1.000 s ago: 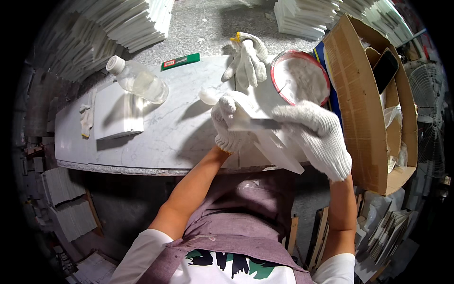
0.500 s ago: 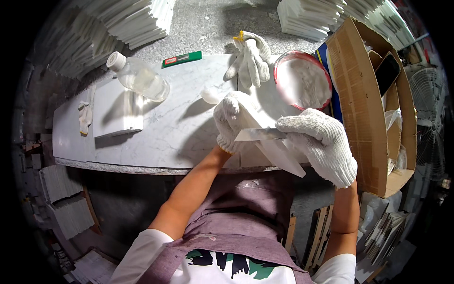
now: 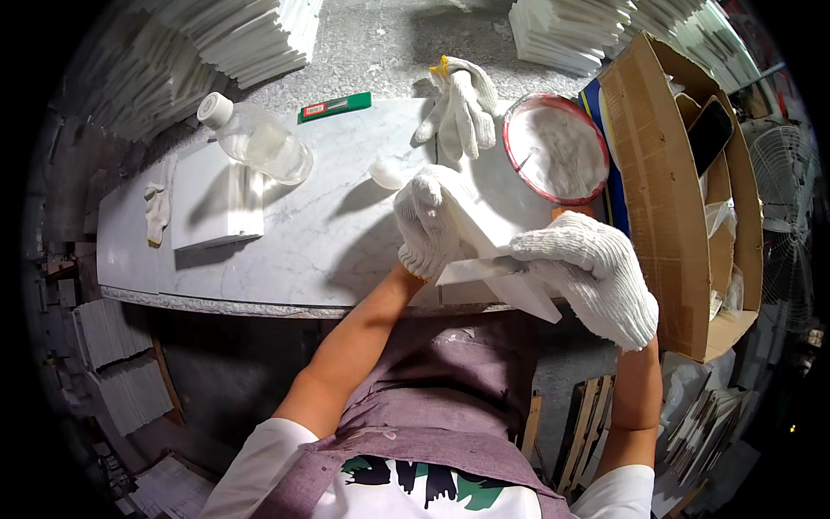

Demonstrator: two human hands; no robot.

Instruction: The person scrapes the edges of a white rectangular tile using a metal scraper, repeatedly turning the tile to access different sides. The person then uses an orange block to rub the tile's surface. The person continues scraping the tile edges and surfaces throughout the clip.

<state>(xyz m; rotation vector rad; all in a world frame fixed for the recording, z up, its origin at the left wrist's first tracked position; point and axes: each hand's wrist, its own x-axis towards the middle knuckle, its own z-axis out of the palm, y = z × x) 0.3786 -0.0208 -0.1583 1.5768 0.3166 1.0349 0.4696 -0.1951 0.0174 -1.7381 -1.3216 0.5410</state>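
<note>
My left hand (image 3: 427, 216), in a white knitted glove, grips the upper end of a narrow white stone tile (image 3: 488, 238), tilted on its edge above the table. My right hand (image 3: 590, 275), gloved alike, is closed around a putty knife (image 3: 480, 270); its flat metal blade points left and lies across the tile's lower part. I cannot tell whether blade and tile touch. The knife's handle is mostly hidden in the glove. An orange piece (image 3: 572, 211) shows just beyond the right knuckles. Past my hands stands a red-rimmed tub (image 3: 554, 147) of white paste.
A marble-patterned table (image 3: 303, 259) bears a clear bottle (image 3: 264, 147), white tiles (image 3: 212, 203), a green flat box (image 3: 335, 106), a white lump (image 3: 386, 174) and spare gloves (image 3: 462, 108). Close on the right, a cardboard box (image 3: 644, 199) stands near my right hand.
My right hand has moved slightly down and right, and the blade has lowered and tilted over the tile. The orange piece now shows beyond the glove. My left hand has barely shifted.
</note>
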